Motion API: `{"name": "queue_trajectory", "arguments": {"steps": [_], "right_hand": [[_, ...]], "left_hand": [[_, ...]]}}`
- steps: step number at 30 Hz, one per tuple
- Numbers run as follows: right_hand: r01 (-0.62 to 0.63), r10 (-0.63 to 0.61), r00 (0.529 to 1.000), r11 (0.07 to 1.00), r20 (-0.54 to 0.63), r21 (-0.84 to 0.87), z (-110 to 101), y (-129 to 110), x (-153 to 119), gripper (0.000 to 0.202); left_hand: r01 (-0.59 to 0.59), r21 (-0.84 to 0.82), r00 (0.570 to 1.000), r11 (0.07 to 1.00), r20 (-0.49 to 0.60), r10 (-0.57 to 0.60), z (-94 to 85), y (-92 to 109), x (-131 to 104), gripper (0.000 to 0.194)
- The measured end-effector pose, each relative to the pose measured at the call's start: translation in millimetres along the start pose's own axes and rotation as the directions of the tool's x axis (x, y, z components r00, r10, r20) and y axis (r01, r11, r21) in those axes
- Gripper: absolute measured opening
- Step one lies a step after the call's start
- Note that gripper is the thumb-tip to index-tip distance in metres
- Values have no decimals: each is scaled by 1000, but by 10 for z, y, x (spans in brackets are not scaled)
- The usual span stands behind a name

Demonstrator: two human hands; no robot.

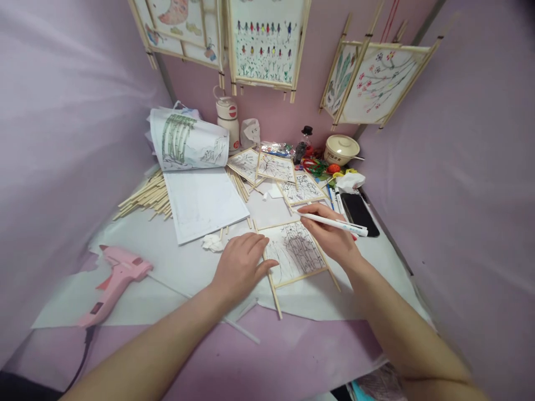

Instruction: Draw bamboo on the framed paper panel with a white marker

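Framed drawing (292,253): light, paper likely fragile.
On tabletop (175,273); our right fingers (321,209) pinch white pen (346,225) at 1 o'clock, left fingers (251,244), thumb apart, touch 9 o'clock stick (275,295). We'd grip sticks.

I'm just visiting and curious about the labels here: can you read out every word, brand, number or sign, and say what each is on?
No text can be read with certainty.
White bottle: a round red badge and a small red mark low down, both too small to read.
Lidded bowl: dark characters on its side, too blurred to read.
White pen in the right hand: bluish lettering, too small.
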State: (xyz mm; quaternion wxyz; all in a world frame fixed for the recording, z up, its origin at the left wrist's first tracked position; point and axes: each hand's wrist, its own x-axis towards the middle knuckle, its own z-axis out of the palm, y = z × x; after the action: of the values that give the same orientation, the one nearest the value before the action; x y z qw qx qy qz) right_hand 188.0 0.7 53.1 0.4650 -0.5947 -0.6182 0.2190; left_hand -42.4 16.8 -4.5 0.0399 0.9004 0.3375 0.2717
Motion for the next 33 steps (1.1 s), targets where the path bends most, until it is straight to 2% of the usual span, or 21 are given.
{"name": "queue_trajectory", "arguments": {"steps": [3,6,9,12,15,21,30,33], "right_hand": [[-144,159,985,974,-70,175,83,92,-208,16],[-235,292,947,911,-130,338,229,165,-381,24],[-250,320,929,913,-186,322,368,171,-467,20],[-218,267,940,949,-212,229,457,163,-498,12],[-186,215,956,970,-201,155,498,203,-540,12],[-90,98,987,994,-131,67,531,302,-634,8],[-46,50,990,998,-131,36,570,277,-652,11],[13,-14,985,1000,-172,-5,565,264,-669,12]], "left_hand": [[-37,3,999,999,-35,37,-33,15,11,26],[-185,-107,982,977,29,189,-43,49,10,25],[-362,-294,900,885,139,414,-36,98,-6,28],[-409,-436,834,801,177,523,-15,132,-25,26],[-397,-492,822,775,184,539,12,131,-36,24],[-376,-497,824,782,206,527,40,107,-39,25],[-367,-461,836,808,217,503,14,96,-34,25],[-371,-445,842,815,208,497,16,89,-32,25]]}}
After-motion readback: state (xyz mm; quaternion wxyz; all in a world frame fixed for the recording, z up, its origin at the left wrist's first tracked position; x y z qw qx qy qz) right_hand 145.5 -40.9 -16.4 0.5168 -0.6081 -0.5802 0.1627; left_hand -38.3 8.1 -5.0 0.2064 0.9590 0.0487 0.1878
